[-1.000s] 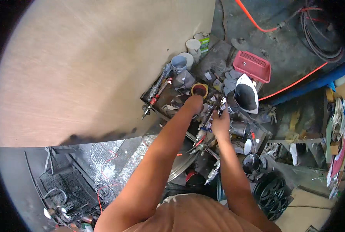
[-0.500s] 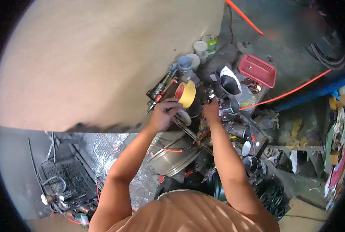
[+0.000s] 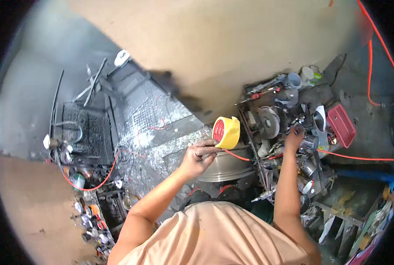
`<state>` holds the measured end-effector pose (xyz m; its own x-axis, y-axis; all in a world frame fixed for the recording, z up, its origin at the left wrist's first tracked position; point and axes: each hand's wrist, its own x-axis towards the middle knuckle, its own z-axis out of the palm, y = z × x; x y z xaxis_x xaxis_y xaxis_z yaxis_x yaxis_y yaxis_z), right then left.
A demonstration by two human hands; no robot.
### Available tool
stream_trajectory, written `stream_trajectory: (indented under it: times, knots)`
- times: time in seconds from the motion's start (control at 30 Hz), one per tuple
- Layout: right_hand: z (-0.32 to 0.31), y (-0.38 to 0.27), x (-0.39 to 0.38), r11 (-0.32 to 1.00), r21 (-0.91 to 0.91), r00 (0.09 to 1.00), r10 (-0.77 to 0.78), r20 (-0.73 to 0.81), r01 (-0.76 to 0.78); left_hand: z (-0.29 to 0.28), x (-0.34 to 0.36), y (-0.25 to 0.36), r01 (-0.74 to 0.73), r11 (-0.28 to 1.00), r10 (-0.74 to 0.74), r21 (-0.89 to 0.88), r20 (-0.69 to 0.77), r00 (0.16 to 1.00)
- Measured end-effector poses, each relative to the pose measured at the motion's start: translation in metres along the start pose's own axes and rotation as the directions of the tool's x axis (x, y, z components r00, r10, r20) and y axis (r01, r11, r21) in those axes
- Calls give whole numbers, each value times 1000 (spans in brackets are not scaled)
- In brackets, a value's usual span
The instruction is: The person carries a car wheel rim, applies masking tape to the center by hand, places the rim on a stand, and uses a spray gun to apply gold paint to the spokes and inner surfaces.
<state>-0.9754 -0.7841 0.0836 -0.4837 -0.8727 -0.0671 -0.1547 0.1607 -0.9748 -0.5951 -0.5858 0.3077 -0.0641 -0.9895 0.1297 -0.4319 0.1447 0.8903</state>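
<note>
My left hand [image 3: 200,158] is closed on the edge of a wide yellow roll of tape [image 3: 233,133] with a red inner core, holding it up over a metal wheel rim [image 3: 219,174]. Over the cluttered bench to the right, my right hand [image 3: 293,140] has its fingers curled around something small and shiny that I cannot make out. Beside that hand stands a metal cup [image 3: 311,142]. A round grey disc [image 3: 269,122] lies between the two hands, on the bench.
A red plastic basket [image 3: 342,126] and a blue-grey bucket [image 3: 293,81] stand on the bench's far side. An orange hose [image 3: 360,156] runs off to the right. At the left is a dark mesh-topped frame [image 3: 82,128], with several cans and bottles below it.
The view has swung left. My left hand has drawn the yellow tape roll away from the bench, to over the wheel rim. My right hand remains among the bench items.
</note>
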Motion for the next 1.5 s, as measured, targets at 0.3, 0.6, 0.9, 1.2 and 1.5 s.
stream_trajectory:
  times: [0.3,0.6,0.9,1.2,1.5]
  knots:
    - [85,-171,-353,988,113,517,-41,855,-108,-69,-125,-27,-73,997,73,31,1,997]
    - [148,-240,-533,539,13,285,-465,838,842,-237,-248,-39,18,969,68,246,-338,939]
    - [213,-256,-638,438,176,32,-427,904,882,-306,-350,-113,221,909,-373,-354,-454,809]
    - [284,-249,-631,805,238,-122,-204,971,544,-354,-339,-145,357,921,-388,-154,-301,871]
    - [421,-263,-566,963,201,-274,-146,950,181,-394,-233,-252,435,812,-571,-389,-378,729]
